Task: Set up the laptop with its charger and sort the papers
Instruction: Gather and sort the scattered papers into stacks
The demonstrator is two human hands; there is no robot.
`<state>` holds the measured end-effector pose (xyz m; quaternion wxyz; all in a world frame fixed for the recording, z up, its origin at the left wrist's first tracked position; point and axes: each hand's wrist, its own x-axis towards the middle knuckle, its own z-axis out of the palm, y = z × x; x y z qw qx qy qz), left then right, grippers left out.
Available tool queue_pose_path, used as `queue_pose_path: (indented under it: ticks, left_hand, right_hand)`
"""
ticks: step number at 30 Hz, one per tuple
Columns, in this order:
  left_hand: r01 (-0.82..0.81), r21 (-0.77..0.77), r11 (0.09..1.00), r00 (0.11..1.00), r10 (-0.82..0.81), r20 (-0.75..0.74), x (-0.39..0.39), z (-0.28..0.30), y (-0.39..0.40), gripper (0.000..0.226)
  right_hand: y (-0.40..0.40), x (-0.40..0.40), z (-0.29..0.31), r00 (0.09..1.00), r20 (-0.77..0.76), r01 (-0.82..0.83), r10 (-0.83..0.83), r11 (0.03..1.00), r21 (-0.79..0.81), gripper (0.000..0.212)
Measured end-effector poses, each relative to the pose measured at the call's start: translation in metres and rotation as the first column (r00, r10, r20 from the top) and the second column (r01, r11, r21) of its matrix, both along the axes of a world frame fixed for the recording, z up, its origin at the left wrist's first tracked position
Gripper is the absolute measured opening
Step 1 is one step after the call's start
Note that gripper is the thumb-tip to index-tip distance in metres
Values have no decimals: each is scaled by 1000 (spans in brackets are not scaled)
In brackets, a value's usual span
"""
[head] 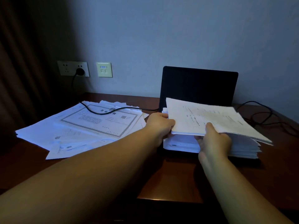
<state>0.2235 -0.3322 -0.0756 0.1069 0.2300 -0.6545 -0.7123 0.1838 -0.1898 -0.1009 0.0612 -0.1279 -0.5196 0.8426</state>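
My two bare forearms are reaching out from the near edge of the dark wooden desk (pixel 169 180) toward the papers at its right half. My left hand (pixel 159 122) is curling around the left edge of a thick wad of sheets (pixel 208 118), fingers tucked underneath and out of sight, thumb side on top, so it is gripping that wad. My right hand (pixel 215 139) is pinching the wad's near edge, thumb lying on the printed top page and the other fingers going under it. The wad is tilting, its left and far side raised, and is parting from the rest of the tall paper stack (pixel 242 149) below it. That stack is sitting on the base of the open laptop (pixel 199 85), whose dark screen is standing upright toward the back edge of the desk, near the wall; I cannot tell how much of the keyboard it is covering. A black charger cable (pixel 103 111) is running from a plug (pixel 80 71) in the wall socket (pixel 72 68) down over a loose spread of sheets (pixel 77 126) on the left half of the desk and on to the laptop's left side. More black cable (pixel 258 113) is looping on the desk to the right of the laptop. A pale data socket (pixel 104 69) is sitting on the wall just beside the power socket.
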Motion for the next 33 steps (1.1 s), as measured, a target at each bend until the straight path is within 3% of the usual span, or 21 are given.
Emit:
queue_pose_path:
  ticks: [5, 12, 16, 21, 24, 27, 29, 31, 33]
  left_hand:
    - [-31, -44, 999, 997, 34, 72, -17, -8, -9, 14]
    - [-66, 55, 996, 991, 59, 122, -28, -23, -13, 22]
    - [-54, 72, 996, 990, 44, 132, -28, -25, -10, 21]
    - [-38, 73, 997, 988, 27, 152, -29, -24, -11, 18]
    - [-16, 31, 999, 988, 11, 155, -29, -26, -13, 16]
    - [29, -79, 996, 988, -16, 154, -27, -24, -16, 10]
    - [77, -227, 971, 986, -41, 159, -22, -21, -19, 10]
    - [126, -449, 884, 988, -73, 133, -13, -19, -25, 12]
    - [129, -672, 729, 991, -73, 111, 1, -14, -38, 23]
  right_hand:
    - [-8, -4, -2, 999, 27, -25, 24, 999, 40, 10]
    - [-11, -7, -4, 986, 98, -139, 136, 990, 27, 5]
    - [-9, -7, -5, 971, 129, -206, 203, 979, 11, 22]
    - [-6, 4, 2, 953, 160, -256, 257, 966, -28, 14]
    - [-6, 18, 3, 910, 222, -357, 349, 934, -2, 33]
    - [-14, 38, 0, 808, 303, -543, 506, 838, 50, 53]
    - [-22, 48, -4, 756, 316, -625, 573, 776, 87, 54]
    - [-30, 54, -5, 736, 285, -666, 615, 733, 140, 50]
    - [-43, 60, -3, 739, 221, -674, 637, 699, 238, 44]
